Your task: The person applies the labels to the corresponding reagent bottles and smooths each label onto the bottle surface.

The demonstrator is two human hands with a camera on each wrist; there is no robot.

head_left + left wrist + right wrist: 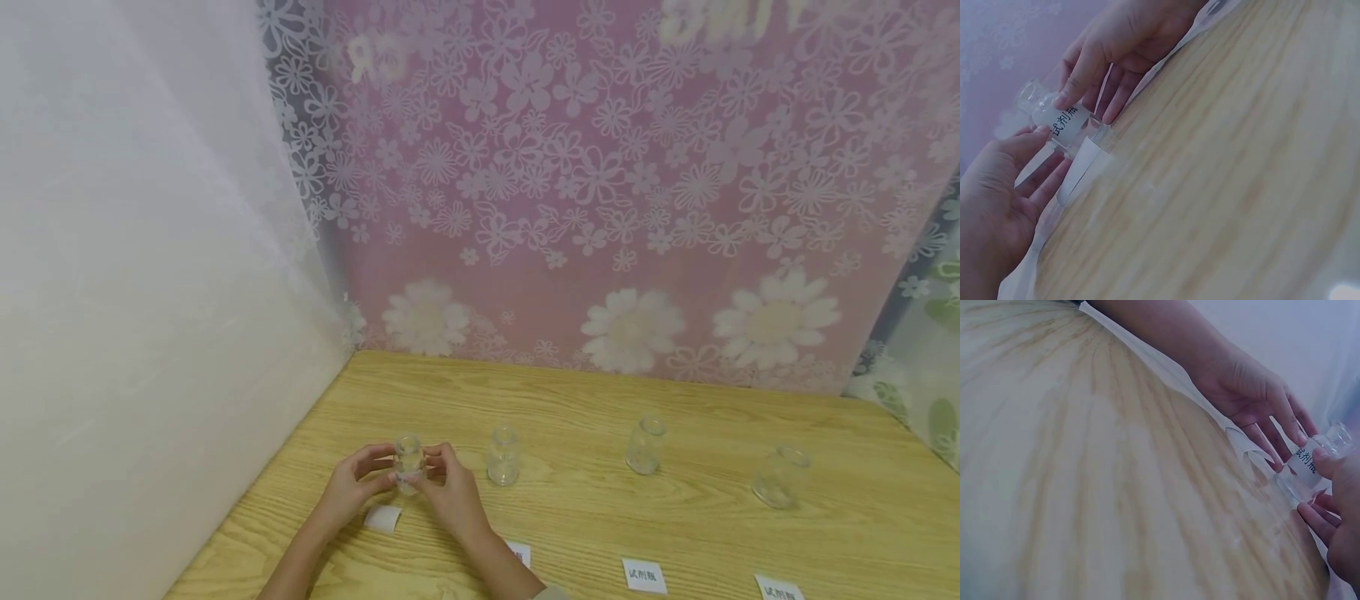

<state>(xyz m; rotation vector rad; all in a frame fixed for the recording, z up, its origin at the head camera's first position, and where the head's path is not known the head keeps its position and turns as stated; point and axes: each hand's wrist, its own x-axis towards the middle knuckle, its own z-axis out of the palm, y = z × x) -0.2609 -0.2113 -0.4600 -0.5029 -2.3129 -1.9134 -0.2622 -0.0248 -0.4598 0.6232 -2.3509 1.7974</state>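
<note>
A small clear glass reagent bottle [408, 447] stands upright at the left of the table between both hands. The left hand [357, 483] holds its left side, the right hand [454, 493] its right side. In the left wrist view, both thumbs press on a white label [1070, 127] with black characters on the bottle's front, while the other fingers reach round the glass. A curled piece of white paper [382, 518] lies on the table just in front of the bottle, nearest the left hand.
Three more clear glass bottles stand in a row to the right: one near [503, 458], one further along [646, 447], and one at the right [782, 477]. White printed labels [643, 576] lie along the front of the wood-grain table [570, 517]. Curtains hang behind and at left.
</note>
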